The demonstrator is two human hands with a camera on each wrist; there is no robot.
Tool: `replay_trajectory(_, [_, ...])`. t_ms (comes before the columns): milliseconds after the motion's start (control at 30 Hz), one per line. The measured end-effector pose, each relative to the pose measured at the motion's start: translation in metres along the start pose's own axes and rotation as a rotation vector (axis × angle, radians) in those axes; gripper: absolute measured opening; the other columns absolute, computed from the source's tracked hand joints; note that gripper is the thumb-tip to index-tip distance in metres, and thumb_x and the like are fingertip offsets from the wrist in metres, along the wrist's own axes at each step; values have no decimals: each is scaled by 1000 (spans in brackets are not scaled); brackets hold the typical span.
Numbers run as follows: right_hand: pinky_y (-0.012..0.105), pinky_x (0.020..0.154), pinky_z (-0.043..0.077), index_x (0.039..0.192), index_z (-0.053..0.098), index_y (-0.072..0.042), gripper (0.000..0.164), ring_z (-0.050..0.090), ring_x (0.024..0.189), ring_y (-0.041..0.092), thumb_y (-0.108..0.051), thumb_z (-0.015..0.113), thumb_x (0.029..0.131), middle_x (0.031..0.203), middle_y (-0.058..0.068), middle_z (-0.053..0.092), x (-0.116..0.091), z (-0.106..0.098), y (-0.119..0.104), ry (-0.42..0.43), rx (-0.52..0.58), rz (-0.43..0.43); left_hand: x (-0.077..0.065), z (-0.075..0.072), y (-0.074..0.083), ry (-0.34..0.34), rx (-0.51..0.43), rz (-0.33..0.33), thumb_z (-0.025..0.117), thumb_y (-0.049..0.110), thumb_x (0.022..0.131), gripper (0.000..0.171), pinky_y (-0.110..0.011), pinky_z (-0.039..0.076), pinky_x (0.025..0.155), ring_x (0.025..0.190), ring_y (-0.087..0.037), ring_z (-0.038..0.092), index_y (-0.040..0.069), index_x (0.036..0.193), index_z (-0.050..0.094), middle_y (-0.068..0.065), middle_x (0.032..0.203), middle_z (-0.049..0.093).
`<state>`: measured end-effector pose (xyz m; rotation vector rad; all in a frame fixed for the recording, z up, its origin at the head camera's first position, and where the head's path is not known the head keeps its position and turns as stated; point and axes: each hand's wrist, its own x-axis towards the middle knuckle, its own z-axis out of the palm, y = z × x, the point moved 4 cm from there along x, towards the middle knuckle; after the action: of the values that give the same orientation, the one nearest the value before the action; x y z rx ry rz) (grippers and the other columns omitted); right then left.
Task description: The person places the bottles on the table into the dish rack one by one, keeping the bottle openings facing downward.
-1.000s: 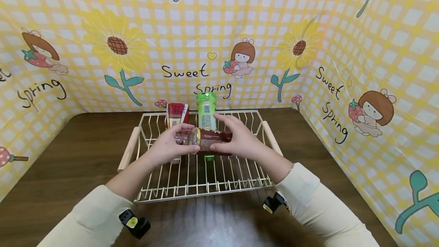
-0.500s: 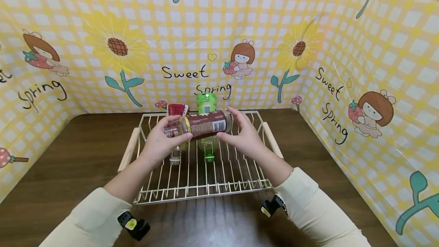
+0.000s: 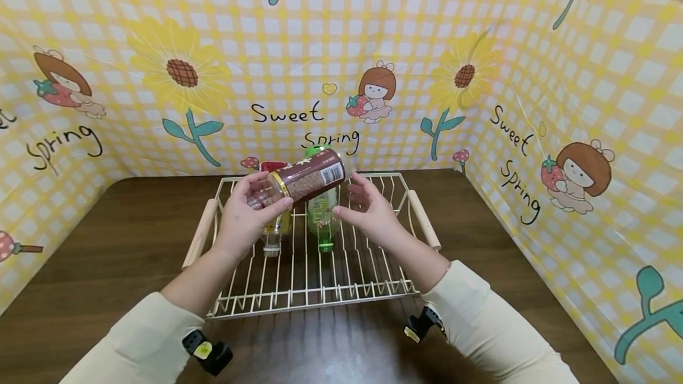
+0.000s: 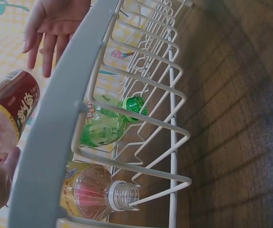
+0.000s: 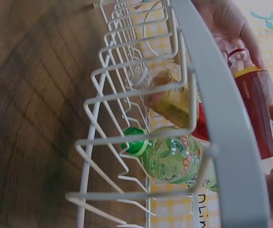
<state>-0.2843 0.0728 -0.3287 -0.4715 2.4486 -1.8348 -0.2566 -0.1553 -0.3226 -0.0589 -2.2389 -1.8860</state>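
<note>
My left hand (image 3: 242, 212) grips the clear neck end of a plastic bottle (image 3: 312, 175) with a dark red label and gold band. The bottle is tilted above a wire rack (image 4: 58, 111), its base up to the right. My right hand (image 3: 368, 209) is beside the base, fingers spread; the left wrist view shows its fingers (image 4: 47, 52) straight and apart from the bottle. Below, a green bottle (image 5: 174, 154) lies in the rack with its cap toward me. To its left lies a clear bottle (image 4: 92, 190) with a yellow and red label, partly hidden behind the held bottle.
The cream rack has wooden handles (image 3: 200, 233) on both sides and stands on a dark wooden table (image 3: 128, 236). A yellow checked cloth (image 3: 256, 46) hangs behind and at the sides. Black wrist cameras (image 3: 208, 351) sit on both cuffs.
The bottle has risen and tilted, its base going up, and its label has turned to bring the barcode into view. My right hand has come off the base, while the left keeps its hold.
</note>
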Motion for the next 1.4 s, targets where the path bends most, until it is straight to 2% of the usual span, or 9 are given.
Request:
replay_trajectory(167, [46,115,34,157,14,-14,92,43,138,36,-8,72,86,152,20,41,1,4,-4,3,103,-22,1,6,-3,-97,8,5,74,12,86,72,-16,52,77,107,-13,56,10,147,36,-13,130,48])
replay_trajectory(233, [47,115,35,158,10,-17,94,42,139,36,-7,71,87,152,20,41,1,6,-4,-5,145,-28,1,8,-5,-134,40,10,75,12,86,75,-20,54,78,111,-17,59,12,149,35,-15,129,50])
replay_trajectory(333, [49,110,40,158,7,-22,97,43,138,38,-7,70,86,151,19,44,2,8,-4,-6,193,-37,1,11,-8,-186,108,18,76,15,85,80,-34,55,89,119,-29,58,17,152,34,-19,127,50])
replay_trajectory(400, [49,106,44,158,7,-27,98,45,136,39,-7,71,86,148,19,46,2,11,-4,-1,204,-42,-1,13,-9,-207,150,25,78,18,84,82,-42,52,96,125,-37,54,20,153,33,-20,127,49])
replay_trajectory(467, [49,102,47,157,7,-29,100,48,133,40,-8,72,85,146,19,48,3,13,-5,10,209,-46,-2,15,-10,-222,160,30,78,19,84,83,-47,48,100,126,-38,53,21,153,33,-19,125,47])
replay_trajectory(767, [45,92,54,156,-1,-37,110,57,123,38,-6,75,82,141,19,49,5,29,-9,49,294,-11,-5,22,-11,-253,156,25,77,16,84,80,-40,54,89,124,-40,55,18,151,32,-22,129,44])
replay_trajectory(933, [43,88,56,155,-1,-37,111,59,119,38,-7,76,81,141,20,47,6,35,-12,86,300,-25,-4,24,-12,-253,134,29,76,13,84,79,-35,54,86,123,-40,56,16,149,33,-23,128,44])
replay_trajectory(1067, [41,87,56,155,-2,-36,111,59,117,38,-7,76,81,139,20,47,6,38,-14,110,298,-29,-4,25,-13,-255,127,32,76,12,84,79,-35,53,87,123,-40,56,15,150,32,-23,128,44])
replay_trajectory(1400, [42,92,55,154,-3,-40,114,57,122,39,-1,76,80,141,20,43,8,43,-14,133,409,-20,-5,28,-11,-269,146,72,77,13,84,79,-34,53,85,118,-39,59,13,148,32,-23,130,48])
